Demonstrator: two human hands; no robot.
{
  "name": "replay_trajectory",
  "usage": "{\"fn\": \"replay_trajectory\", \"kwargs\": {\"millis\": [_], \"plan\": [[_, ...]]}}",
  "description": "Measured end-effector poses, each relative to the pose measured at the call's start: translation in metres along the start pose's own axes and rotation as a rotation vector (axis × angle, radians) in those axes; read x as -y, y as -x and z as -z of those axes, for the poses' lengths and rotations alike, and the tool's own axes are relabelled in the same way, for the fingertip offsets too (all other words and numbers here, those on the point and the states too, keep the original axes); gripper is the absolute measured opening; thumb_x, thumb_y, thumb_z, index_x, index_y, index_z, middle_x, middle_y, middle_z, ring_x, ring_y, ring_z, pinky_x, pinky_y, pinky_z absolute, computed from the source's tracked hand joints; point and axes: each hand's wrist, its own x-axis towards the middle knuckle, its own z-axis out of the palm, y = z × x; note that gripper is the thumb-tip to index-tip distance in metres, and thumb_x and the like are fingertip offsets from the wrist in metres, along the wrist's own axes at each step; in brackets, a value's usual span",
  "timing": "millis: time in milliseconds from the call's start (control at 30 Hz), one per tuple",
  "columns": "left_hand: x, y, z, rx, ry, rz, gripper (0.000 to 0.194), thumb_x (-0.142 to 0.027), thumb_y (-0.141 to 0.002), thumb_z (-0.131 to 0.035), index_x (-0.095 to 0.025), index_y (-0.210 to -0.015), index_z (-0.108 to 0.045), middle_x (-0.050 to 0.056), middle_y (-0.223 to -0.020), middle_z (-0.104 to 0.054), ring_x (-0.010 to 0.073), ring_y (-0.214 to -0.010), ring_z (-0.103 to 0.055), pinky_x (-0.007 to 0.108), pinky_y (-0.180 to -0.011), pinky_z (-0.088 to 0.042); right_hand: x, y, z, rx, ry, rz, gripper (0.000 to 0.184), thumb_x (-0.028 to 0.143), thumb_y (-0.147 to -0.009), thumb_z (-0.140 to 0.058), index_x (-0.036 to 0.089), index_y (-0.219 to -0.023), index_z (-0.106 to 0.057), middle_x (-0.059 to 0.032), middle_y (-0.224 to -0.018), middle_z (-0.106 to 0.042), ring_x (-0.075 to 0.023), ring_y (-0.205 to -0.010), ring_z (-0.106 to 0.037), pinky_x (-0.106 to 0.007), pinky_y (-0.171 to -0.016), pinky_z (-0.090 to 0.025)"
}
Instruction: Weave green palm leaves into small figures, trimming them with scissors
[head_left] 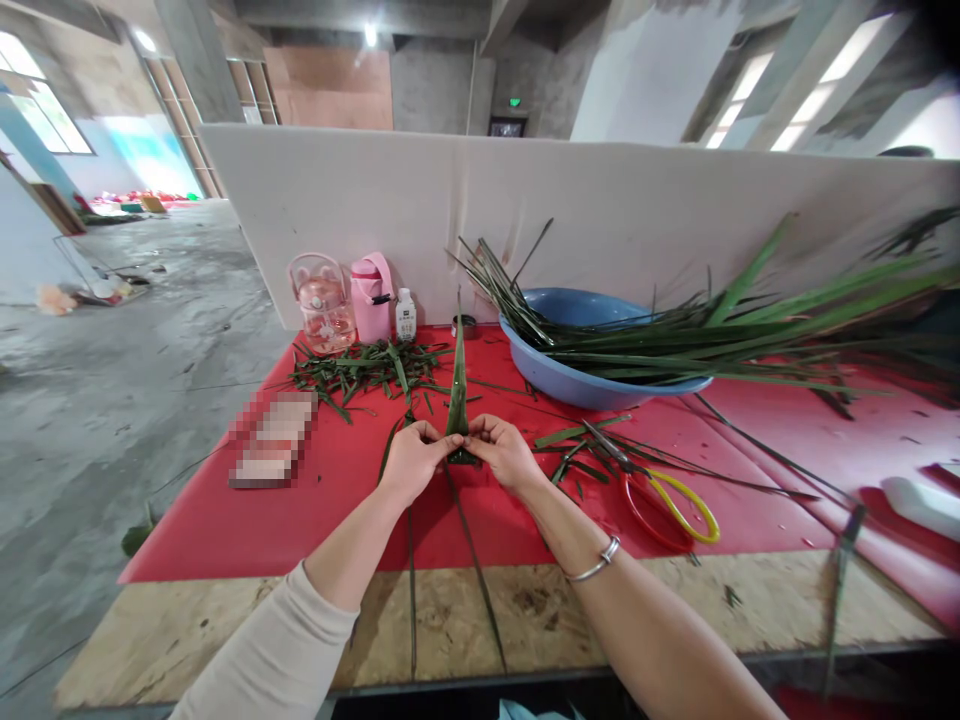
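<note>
Above the red-covered bench (360, 540), the left hand (415, 462) and right hand (504, 452) pinch a green leaf strip (458, 395) between their fingers; its folded base is partly hidden behind them.

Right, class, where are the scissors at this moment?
In the head view, the scissors lie open on the red sheet, right of the right hand, below the blue basin.
</note>
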Motion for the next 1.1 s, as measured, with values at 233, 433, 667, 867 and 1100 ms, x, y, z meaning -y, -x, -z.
{"fn": "replay_trajectory", "kwargs": {"millis": [233,433,667,867,1100], "plan": [[-0.0051,0.0007,-0.0022,0.194,0.356,0.177,0.039,-0.053,-0.061,-0.065,-0.016,-0.067,-0.053,-0.003,-0.057,-0.051,0.0078,-0.052,-0.05,0.021,-0.053,-0.046,0.0013,-0.0012,0.0046,-0.013,0.014,0.005,0.026,0.032,-0.06,-0.07,0.017,-0.07,-0.052,0.0054,-0.051,-0.053,-0.0066,-0.04,-0.043,-0.02,-0.039,-0.035],[-0.0051,0.0028,-0.0027,0.267,0.316,0.19,0.043,-0.036,-0.048,-0.079,-0.017,-0.065,-0.045,-0.005,-0.061,-0.052,0.0085,-0.056,-0.053,0.022,-0.052,-0.048,0.0039,0.0009,0.0013,-0.015,0.006,0.011,0.022,0.028,-0.058,-0.069,0.016,-0.069,-0.054,0.0046,-0.054,-0.054,-0.0066,-0.047,-0.046,-0.019,-0.045,-0.036],[-0.0042,0.0007,0.0003,0.245,0.302,0.183,0.039,-0.038,-0.054,-0.075,-0.018,-0.068,-0.045,-0.009,-0.052,-0.044,0.0027,-0.039,-0.038,0.013,-0.035,-0.031,0.0008,0.0016,-0.0023,-0.071,-0.172,-0.049,0.03,0.035,-0.056,-0.072,0.018,-0.067,-0.05,0.0069,-0.051,-0.049,-0.0049,-0.037,-0.039,-0.018,-0.034,-0.03],[-0.0041,0.0004,0.001,0.215,0.216,0.151,0.037,-0.038,-0.055,-0.074,-0.018,-0.069,-0.048,-0.008,-0.049,-0.047,0.004,-0.04,-0.042,0.013,-0.037,-0.03,-0.0022,-0.0011,0.0007,-0.095,-0.089,-0.025,0.031,0.036,-0.059,-0.071,0.017,-0.072,-0.051,0.0071,-0.051,-0.047,-0.0053,-0.039,-0.039,-0.018,-0.035,-0.03],[-0.0052,0.0007,-0.0024,0.182,0.327,0.22,0.035,-0.032,-0.052,-0.077,-0.014,-0.077,-0.059,-0.003,-0.058,-0.058,0.0062,-0.051,-0.053,0.017,-0.051,-0.042,0.001,-0.0002,0.0021,-0.101,0.141,0.085,0.032,0.038,-0.063,-0.069,0.019,-0.076,-0.047,0.0087,-0.048,-0.044,-0.0063,-0.04,-0.037,-0.02,-0.041,-0.029]]}}
